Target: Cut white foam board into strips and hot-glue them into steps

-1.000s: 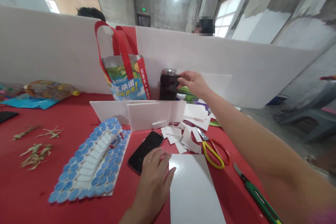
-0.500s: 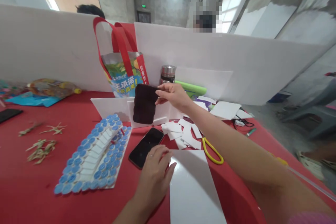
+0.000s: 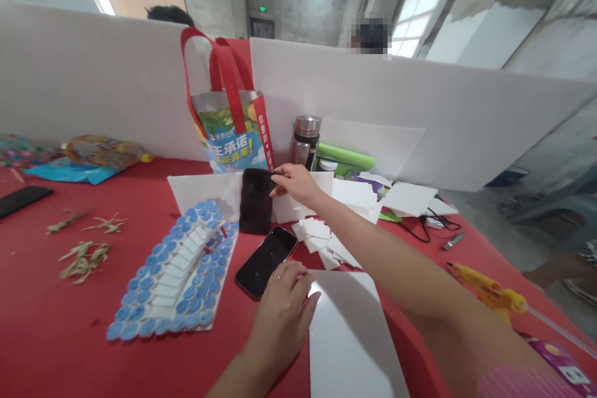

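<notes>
My right hand (image 3: 295, 183) pinches the top edge of a dark pouch (image 3: 255, 200), which stands on the red table (image 3: 56, 336) against a low white foam board (image 3: 200, 189). My left hand (image 3: 282, 314) lies flat with its fingers spread, partly on a white sheet (image 3: 352, 336) and touching the corner of a black phone (image 3: 265, 253). A fan-shaped piece covered with blue bottle caps (image 3: 180, 273) lies to the left of the phone.
Small white card pieces (image 3: 321, 239) lie beside my right forearm. Behind stand a red-handled shopping bag (image 3: 231, 130), a steel flask (image 3: 305, 137) and white partition boards (image 3: 93, 81). A yellow glue gun (image 3: 487, 289) lies at the right. Dried plant bits (image 3: 84, 258) lie at the left.
My right hand has brought the dark pouch from the back by the flask down and towards me, standing it on the table. The left hand has stayed put.
</notes>
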A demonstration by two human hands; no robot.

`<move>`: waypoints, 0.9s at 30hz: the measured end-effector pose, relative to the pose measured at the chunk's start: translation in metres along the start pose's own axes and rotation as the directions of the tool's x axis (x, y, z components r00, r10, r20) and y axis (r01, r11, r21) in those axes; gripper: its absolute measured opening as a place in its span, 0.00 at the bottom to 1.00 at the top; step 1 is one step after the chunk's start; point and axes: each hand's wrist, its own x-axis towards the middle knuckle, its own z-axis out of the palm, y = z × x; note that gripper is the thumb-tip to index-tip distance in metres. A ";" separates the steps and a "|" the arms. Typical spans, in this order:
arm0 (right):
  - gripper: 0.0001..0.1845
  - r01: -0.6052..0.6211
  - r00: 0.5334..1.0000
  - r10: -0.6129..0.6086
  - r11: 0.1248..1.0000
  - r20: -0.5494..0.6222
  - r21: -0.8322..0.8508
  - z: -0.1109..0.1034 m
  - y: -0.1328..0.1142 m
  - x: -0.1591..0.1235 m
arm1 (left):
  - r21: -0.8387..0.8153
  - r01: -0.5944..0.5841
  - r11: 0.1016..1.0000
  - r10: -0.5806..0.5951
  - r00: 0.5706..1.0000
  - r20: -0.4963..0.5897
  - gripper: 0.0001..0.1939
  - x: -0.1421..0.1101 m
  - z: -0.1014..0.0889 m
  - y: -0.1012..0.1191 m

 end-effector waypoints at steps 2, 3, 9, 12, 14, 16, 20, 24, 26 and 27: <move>0.04 0.034 0.999 -0.036 0.996 -0.014 -0.082 0.000 0.000 -0.002 | 0.015 0.011 1.000 -0.012 1.000 0.004 0.09 0.000 0.000 0.000; 0.04 0.056 0.998 -0.059 0.990 -0.021 -0.129 0.000 -0.001 -0.003 | 0.026 0.020 0.999 -0.020 1.000 0.005 0.09 0.000 0.000 0.000; 0.04 0.197 0.969 -0.240 0.886 -0.052 -0.421 -0.001 -0.007 -0.012 | 0.042 0.033 0.999 -0.033 0.999 0.010 0.09 -0.001 0.001 -0.002; 0.04 0.239 0.949 -0.309 0.831 -0.060 -0.503 -0.007 -0.013 -0.012 | 0.053 0.033 0.998 -0.034 0.999 0.018 0.09 -0.001 -0.001 -0.001; 0.05 0.250 0.928 -0.358 0.805 -0.104 -0.539 -0.021 -0.018 -0.008 | 0.057 0.027 0.998 -0.028 1.000 0.013 0.09 0.000 -0.002 -0.001; 0.10 0.232 0.892 -0.404 0.794 -0.202 -0.563 -0.044 -0.023 0.000 | 0.055 0.018 0.998 -0.018 1.000 0.005 0.10 0.001 -0.003 0.000; 0.32 0.053 0.762 -0.321 0.896 -0.562 -0.441 -0.094 -0.023 0.029 | 0.053 0.018 0.998 -0.018 1.000 -0.016 0.10 0.002 -0.002 0.003; 0.50 0.024 0.825 -0.166 0.965 -0.540 -0.260 -0.100 -0.007 0.059 | 0.047 0.012 0.999 -0.011 1.000 -0.019 0.10 0.001 0.000 0.002; 0.48 0.033 0.840 -0.167 0.966 -0.517 -0.257 -0.088 0.003 0.068 | 0.044 0.014 0.999 -0.013 1.000 -0.016 0.10 0.001 -0.001 0.001; 0.46 0.032 0.838 -0.166 0.966 -0.519 -0.256 -0.081 0.008 0.072 | 0.043 0.018 0.999 -0.017 1.000 -0.018 0.09 0.001 -0.001 0.000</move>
